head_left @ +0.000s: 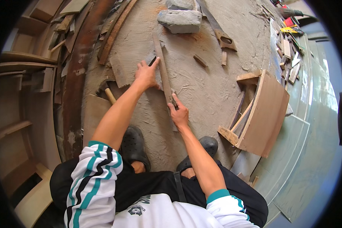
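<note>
A long narrow wooden strip (163,74) points away from me over the concrete floor. My right hand (179,113) is closed around its near end, with thumb and fingers on either side. My left hand (145,75) is spread beside the strip's left edge, its fingertips close to or touching the wood. Under and beyond the left hand is a greyish flat piece (151,57), partly covered by the hand and the strip. A hammer-like tool with a wooden handle (110,96) and dark head lies left of my left forearm.
Concrete blocks (180,21) and a handsaw (222,37) lie ahead. A small wooden box frame (265,114) stands right, beside glass sheets (292,152) and wood scraps (287,49). A rusty beam (75,87) and wooden cabinet pieces (30,102) line the left.
</note>
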A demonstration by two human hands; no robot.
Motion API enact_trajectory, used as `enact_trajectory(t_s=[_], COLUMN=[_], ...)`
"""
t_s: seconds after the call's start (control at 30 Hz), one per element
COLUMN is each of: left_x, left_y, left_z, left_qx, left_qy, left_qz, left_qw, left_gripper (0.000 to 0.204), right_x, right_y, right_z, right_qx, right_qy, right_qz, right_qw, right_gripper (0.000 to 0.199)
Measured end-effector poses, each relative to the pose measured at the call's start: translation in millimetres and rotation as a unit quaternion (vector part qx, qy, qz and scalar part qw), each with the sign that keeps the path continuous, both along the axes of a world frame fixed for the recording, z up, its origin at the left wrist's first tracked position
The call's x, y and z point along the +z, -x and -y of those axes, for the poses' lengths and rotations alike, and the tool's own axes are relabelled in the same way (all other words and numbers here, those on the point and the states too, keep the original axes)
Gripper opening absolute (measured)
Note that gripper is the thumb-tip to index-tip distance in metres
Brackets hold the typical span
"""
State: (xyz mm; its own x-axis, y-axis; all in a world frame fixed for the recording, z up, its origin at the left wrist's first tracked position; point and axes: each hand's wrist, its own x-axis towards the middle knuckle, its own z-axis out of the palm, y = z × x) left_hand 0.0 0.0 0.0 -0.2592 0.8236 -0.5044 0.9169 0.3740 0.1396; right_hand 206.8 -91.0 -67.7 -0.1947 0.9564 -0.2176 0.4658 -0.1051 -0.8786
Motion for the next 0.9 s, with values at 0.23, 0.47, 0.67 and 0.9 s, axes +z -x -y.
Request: enact_trajectory(t_s=[0.23, 0.47, 0.67, 0.9], left_x=[-3.0, -14.9, -18.3, 7.1], left_y=[-2.1, -8.3, -1.5, 1.1], left_z=[-1.8, -5.8, -2.8, -2.7], left_qx=[0.023, 0.049, 0.049, 0.020], left_qy=[-0.005, 0.014, -0.016, 0.002], left_qz=[-0.021, -0.047, 0.000, 0.022], left_qw=[1.000, 0.998, 0.999, 1.000], left_gripper=[0.132, 0.133, 0.132, 0.130], right_x=[14.3, 11.8, 11.1, 10.8], right_y=[6.2, 7.0, 4.9, 3.5], right_z=[0.6, 1.7, 0.3, 0.5], right_qx=[-0.007, -0.010, 0.007, 0.002], right_qy=[0.040, 0.042, 0.018, 0.007], right_qz=[0.020, 0.010, 0.017, 0.011], right_qw=[0.999, 0.999, 1.000, 1.000], right_gripper=[0.049, 0.048, 0.048, 0.047])
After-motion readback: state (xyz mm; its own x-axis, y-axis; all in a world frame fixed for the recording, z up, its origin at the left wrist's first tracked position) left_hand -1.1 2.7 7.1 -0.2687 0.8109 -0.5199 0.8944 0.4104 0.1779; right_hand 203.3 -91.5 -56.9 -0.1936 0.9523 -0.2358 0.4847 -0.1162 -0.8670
